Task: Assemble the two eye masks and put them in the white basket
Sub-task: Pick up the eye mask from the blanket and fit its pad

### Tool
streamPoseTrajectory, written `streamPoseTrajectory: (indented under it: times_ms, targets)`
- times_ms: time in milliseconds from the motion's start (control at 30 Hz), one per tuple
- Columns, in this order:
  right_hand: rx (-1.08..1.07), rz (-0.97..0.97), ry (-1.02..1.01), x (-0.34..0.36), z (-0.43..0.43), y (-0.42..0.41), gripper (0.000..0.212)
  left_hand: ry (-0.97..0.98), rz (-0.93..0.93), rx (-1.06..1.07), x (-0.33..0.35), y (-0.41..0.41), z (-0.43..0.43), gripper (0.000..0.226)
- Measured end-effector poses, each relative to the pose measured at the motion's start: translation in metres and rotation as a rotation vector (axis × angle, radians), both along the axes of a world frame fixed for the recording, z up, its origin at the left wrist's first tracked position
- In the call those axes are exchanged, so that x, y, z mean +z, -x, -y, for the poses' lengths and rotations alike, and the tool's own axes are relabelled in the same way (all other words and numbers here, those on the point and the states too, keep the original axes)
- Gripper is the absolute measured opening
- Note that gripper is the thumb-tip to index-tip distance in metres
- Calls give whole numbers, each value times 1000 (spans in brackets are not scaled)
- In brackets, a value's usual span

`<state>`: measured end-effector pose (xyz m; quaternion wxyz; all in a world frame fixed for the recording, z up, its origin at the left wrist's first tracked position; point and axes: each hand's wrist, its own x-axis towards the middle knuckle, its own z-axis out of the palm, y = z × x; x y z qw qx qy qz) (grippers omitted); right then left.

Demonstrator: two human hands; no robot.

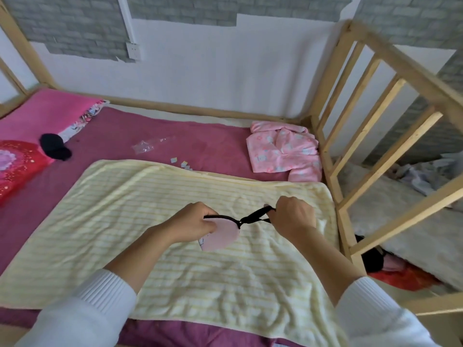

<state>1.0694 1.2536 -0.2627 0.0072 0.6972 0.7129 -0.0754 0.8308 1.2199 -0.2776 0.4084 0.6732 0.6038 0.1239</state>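
Both hands are up over the middle of the bed, working just above the pale yellow striped towel (pixel 155 221). The left hand (pixel 193 221) is closed around the pink eye mask (pixel 223 235), fingers curled over its near end, and the mask's pink face tilts down toward the towel with its long axis running roughly left to right, dipping toward the lower left. From the mask's right tip the black strap (pixel 253 217) stretches out taut, rising to the right, where the right hand (pixel 293 212) is clenched in a fist around its looped end. So the strap draws a straight dark line between the two hands, and the mask hangs off the left one, held clear of the cloth. A second dark piece, a black eye mask (pixel 55 147), lies well apart at the far left on the maroon sheet (pixel 125 139), near the red cushion (pixel 17 164). A clear plastic bag (pixel 145 146) and a few small paper scraps (pixel 184 163) sit beyond the towel's far edge. A folded pink pyjama top (pixel 283 151) rests at the far right against the wooden bed rail (pixel 335 171), which closes off the right side; the towel ahead and to the left lies open.
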Motion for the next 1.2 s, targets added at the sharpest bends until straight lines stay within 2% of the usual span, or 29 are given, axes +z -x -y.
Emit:
streamPoseTrajectory:
  times_ms: [100, 167, 200, 267, 367, 433, 500, 567, 600, 633, 667, 733, 767, 800, 833, 867, 900, 967, 1033, 1100, 1200]
  targets:
    - [4, -162, 286, 4, 6, -9, 45, -124, -73, 20, 1, 3, 2, 22]
    - [87, -411, 478, 8, 17, -11, 52, -203, -121, 57, 2, 12, 3, 24]
    - [100, -614, 493, 11, 23, -9, 52, -226, -138, 81, 2, 18, 3, 25]
    - [74, -1060, 376, 21, 34, -3, 50, -220, -120, 111, 3, 29, 5, 27]
    - [-99, -1600, 217, 36, 42, 21, 44, -152, -42, 93, 7, 44, 6, 30]
    - [-285, -1832, 206, 46, 43, 43, 47, -123, -22, 86, 11, 58, 4, 24]
    - [-371, -1967, 247, 55, 46, 65, 44, -115, 2, 93, 13, 78, 3, 19]
    - [-323, -2171, 304, 61, 51, 91, 17, -123, 37, 88, 15, 102, 6, 22]
    - [-286, -2180, 276, 62, 54, 108, 17, -133, 60, 70, 17, 114, 9, 24]
    - [-249, -2085, 210, 60, 56, 125, 23, -148, 90, 45, 19, 126, 14, 25]
    - [-197, -1830, 85, 57, 59, 143, 21, -166, 116, 24, 20, 138, 19, 26]
    - [-42, -1016, -247, 45, 60, 176, 15, -218, 144, 2, 22, 163, 23, 26]
    - [2, -671, -297, 41, 60, 192, 19, -247, 150, 4, 23, 176, 23, 25]
    - [23, -480, -240, 37, 62, 206, 25, -271, 155, 12, 25, 187, 23, 24]
    - [37, -435, -118, 37, 65, 216, 27, -283, 164, 18, 27, 198, 23, 24]
    - [44, -499, 31, 36, 68, 225, 22, -286, 177, 17, 29, 208, 23, 24]
    - [50, -607, 172, 35, 70, 233, 18, -286, 192, 17, 31, 217, 23, 24]
    - [64, -804, 351, 39, 75, 246, 26, -298, 213, 37, 33, 233, 23, 20]
    - [54, -884, 424, 41, 80, 261, 18, -342, 215, 60, 35, 244, 21, 17]
    - [-8, -994, 484, 40, 82, 273, 21, -410, 185, 85, 36, 249, 21, 15]
    - [-159, -1220, 372, 38, 84, 293, 23, -517, 150, 156, 43, 252, 23, 13]
